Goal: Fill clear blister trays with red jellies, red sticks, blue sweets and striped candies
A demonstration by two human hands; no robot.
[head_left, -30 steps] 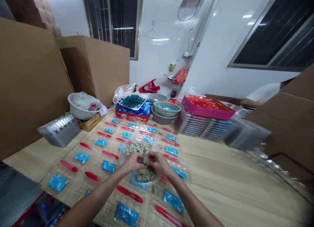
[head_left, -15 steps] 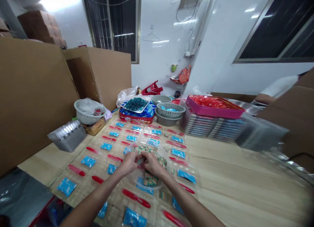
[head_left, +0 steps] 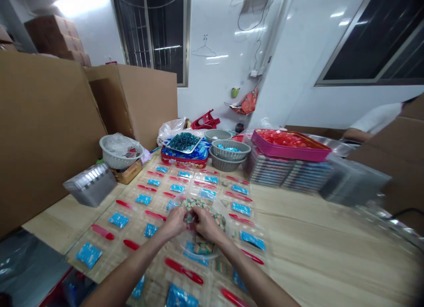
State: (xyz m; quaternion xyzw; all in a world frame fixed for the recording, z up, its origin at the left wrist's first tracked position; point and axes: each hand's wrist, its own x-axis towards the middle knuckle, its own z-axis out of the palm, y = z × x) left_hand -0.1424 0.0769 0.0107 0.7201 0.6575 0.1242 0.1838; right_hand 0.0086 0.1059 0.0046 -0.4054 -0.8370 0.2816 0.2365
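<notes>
Candy pieces (head_left: 195, 204), striped and sugar-dusted, heap in a clear plastic bowl (head_left: 185, 249) at six o'clock on the wooden table (head_left: 314, 236). Left hand (head_left: 174, 222) and right hand (head_left: 207, 224) meet over the bowl, fingers curled closed and almost touching; whatever they pinch is hidden, so a grip on candy cannot be confirmed. The bowl sits on ridged plastic trays rather than bare wood, so a knock from a wrist could tip it. A loose pinch could drop pieces among the blue sachets (head_left: 118, 220) and red plastic spoons (head_left: 102, 231), and sticky sugar could hold pieces on the fingertips.
</notes>
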